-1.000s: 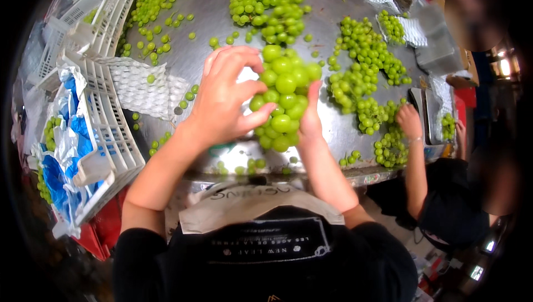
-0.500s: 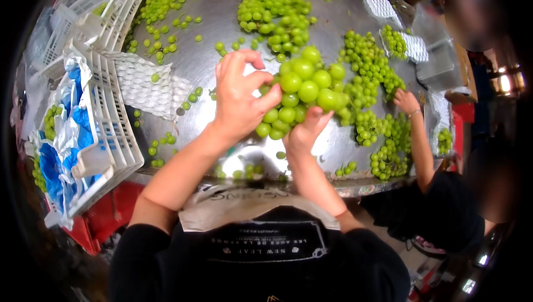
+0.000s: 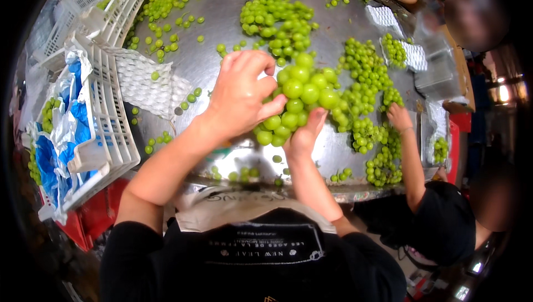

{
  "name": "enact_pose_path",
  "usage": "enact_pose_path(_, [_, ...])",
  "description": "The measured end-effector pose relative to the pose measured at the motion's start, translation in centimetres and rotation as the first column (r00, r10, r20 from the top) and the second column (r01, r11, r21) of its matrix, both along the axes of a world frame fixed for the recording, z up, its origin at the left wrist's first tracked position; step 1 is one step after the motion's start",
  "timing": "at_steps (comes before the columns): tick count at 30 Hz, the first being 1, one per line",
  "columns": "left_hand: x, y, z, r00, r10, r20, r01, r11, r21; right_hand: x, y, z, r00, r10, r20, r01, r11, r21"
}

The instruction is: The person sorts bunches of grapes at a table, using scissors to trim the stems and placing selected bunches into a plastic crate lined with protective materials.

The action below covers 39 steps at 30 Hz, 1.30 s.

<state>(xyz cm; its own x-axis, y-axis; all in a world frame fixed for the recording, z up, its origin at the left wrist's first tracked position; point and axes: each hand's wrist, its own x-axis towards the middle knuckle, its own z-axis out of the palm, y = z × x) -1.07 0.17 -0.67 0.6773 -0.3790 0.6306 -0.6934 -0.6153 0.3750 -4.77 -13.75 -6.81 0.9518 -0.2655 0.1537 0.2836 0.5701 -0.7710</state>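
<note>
Grape bunch (image 3: 302, 88): held up over the near half of the metal table (image 3: 216, 7).
Right hand (image 3: 303, 140): clasped on the bunch from below, above the table.
Left hand (image 3: 243, 91): curled at the bunch over the table; whether its fingertips pinch anything cannot be told.
White crate (image 3: 89, 160): at the table's left edge.
Co-worker's hand (image 3: 400, 117): over the table's right side.

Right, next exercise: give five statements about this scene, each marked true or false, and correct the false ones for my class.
1. The right hand holds a grape bunch, with the left hand at its left side. True.
2. The held bunch is purple. False: it is green.
3. A white slatted crate is left of both hands. True.
4. The left hand rests inside the crate. False: it is beside the held bunch.
5. A co-worker's hand is near the bunches on the right. True.
</note>
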Motion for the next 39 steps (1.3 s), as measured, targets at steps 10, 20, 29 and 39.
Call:
enact_pose_path(10, [-0.7,-0.3,-0.2,0.948,-0.1,-0.301,0.024,0.969,-0.246,0.1,-0.5,-0.5,1.0,-0.021,-0.017,0.02,1.0,-0.022])
enact_pose_path(20, [0.5,4.3,0.3,0.946,-0.274,-0.172,0.219,0.933,-0.286,0.7,-2.2,-0.1,0.895,0.413,-0.165,-0.351,0.884,0.308])
enact_pose_path(29, [-1.3,0.4,1.5,0.966,-0.218,-0.139,0.196,0.969,-0.152,0.1,-2.5,0.6,0.906,0.408,-0.113,-0.391,0.908,0.146])
enact_pose_path(39, [-2.1,0.2,0.2,0.969,-0.089,-0.231,0.047,0.982,-0.182,-0.3,-2.2,-0.3,0.972,0.233,-0.038,-0.227,0.967,0.114])
